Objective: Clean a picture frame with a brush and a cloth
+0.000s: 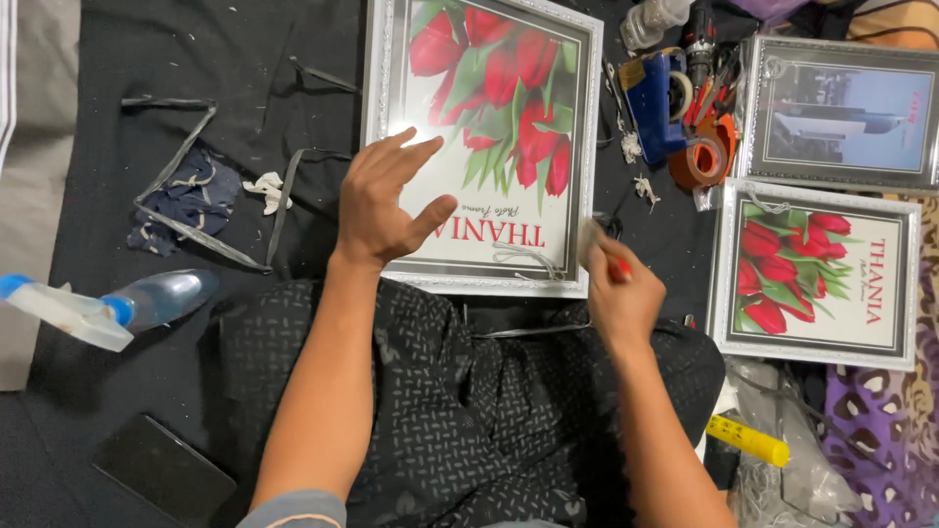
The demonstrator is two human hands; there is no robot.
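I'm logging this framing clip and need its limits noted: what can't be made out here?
All in the head view:
- What the right hand grips: only a red tip shows, blurred and covered by its fingers.
- Large tulip frame: top edge cut off by the picture's edge; left hand covers part of the glass.
- Tool pile: too cluttered to sort.
- Spray bottle: nozzle blurred.

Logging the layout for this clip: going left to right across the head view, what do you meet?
Spray bottle → dark blue cloth → left hand → large tulip frame → right hand → orange tape roll → smaller tulip frame
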